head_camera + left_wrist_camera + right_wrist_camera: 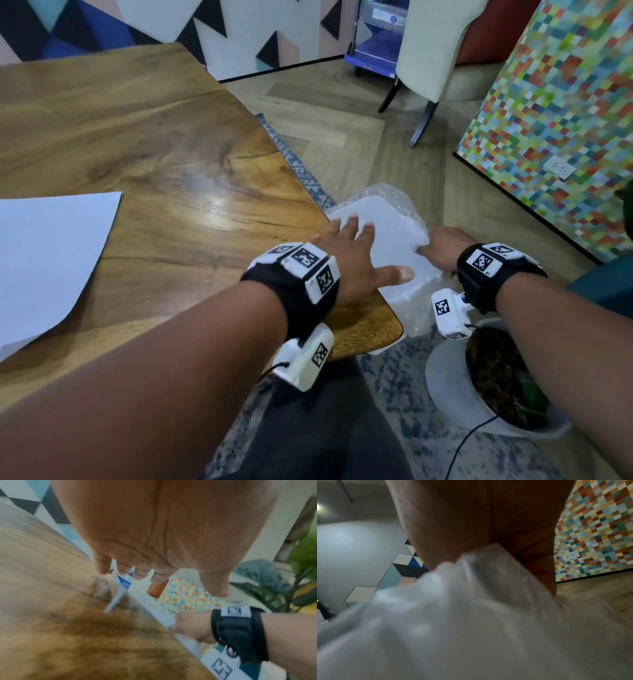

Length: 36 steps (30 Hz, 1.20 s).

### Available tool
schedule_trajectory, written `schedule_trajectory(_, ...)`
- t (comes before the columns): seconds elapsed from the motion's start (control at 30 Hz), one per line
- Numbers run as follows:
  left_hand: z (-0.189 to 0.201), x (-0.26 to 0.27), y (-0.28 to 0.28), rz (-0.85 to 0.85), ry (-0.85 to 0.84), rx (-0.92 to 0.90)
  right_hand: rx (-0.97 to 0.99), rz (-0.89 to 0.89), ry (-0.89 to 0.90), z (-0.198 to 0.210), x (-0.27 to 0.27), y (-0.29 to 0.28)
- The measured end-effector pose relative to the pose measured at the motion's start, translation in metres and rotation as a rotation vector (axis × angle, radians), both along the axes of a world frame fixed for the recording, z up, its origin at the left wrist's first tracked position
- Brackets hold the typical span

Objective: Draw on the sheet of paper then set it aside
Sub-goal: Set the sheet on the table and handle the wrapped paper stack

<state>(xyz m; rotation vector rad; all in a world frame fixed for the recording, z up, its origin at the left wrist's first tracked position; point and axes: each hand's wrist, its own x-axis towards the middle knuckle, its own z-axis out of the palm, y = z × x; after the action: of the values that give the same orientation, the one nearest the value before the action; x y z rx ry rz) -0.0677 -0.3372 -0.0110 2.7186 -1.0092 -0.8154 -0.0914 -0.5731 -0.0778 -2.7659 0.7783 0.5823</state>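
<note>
1. our left hand (356,260) lies flat, fingers straight and spread, pressing on top of the wrapped stack of paper (383,240) at the near right corner of the surface (164,137).
2. the stack is white, in a clear plastic wrapper (407,202); it overhangs the right edge of the surface, most of it off the wood.
3. our right hand (442,250) is off the right edge, fingers curled and pinching the wrapper at the stack's right side. the right wrist view shows bunched white plastic (471,601) under the hand (479,527), blurred.
4. the left wrist view shows the left palm (163,527) above the wood, fingers straight, with the right hand (192,626) at the surface edge; this view is blurred.
5. a single sheet of paper (48,260) lies flat at the near left edge of the surface, well apart from both hands. we see no marks on it.
6. a white planter (455,387) sits on the floor under the right forearm; a chair (431,51) stands past the far right corner.
</note>
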Motion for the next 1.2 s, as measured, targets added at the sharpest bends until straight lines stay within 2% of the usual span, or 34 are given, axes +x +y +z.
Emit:
schedule_trajectory(0.1, -0.003, 0.011, 0.044, 0.198, -0.073, -0.045, -0.019, 0.006, -0.007, 0.003, -0.001, -0.002)
schedule_trajectory(0.2, -0.013, 0.032, 0.116, 0.438, -0.12, 0.127, -0.015, 0.005, -0.01, 0.004, -0.003, -0.005)
schedule_trajectory(0.27, -0.02, 0.025, 0.152, 0.532, -0.142, 0.172, -0.015, 0.013, 0.0, 0.006, -0.003, -0.005)
schedule_trajectory(0.33, -0.028, 0.002, 0.164, 0.539, -0.202, 0.168, -0.01, 0.022, 0.001, 0.006, -0.003, -0.005)
schedule_trajectory(0.43, -0.04, -0.033, 0.143, 0.502, -0.274, 0.143, -0.011, 0.025, -0.001, 0.006, -0.004, -0.005)
schedule_trajectory(0.77, -0.047, -0.051, 0.008, 0.263, -0.216, -0.005, 0.031, -0.002, -0.006, 0.004, -0.009, -0.005)
schedule_trajectory(0.9, -0.035, -0.061, -0.02, 0.137, -0.093, -0.19, 0.026, 0.002, -0.024, 0.005, -0.01, -0.008)
schedule_trajectory(0.97, -0.025, -0.063, -0.007, 0.201, -0.077, -0.265, 0.019, 0.011, -0.016, 0.005, -0.01, -0.012)
schedule_trajectory(1.03, -0.019, -0.066, 0.026, 0.284, -0.129, -0.284, -0.001, 0.015, -0.002, 0.007, -0.011, -0.012)
schedule_trajectory(1.2, -0.035, -0.08, 0.136, 0.455, -0.222, -0.023, 0.017, 0.006, -0.008, 0.008, -0.014, -0.011)
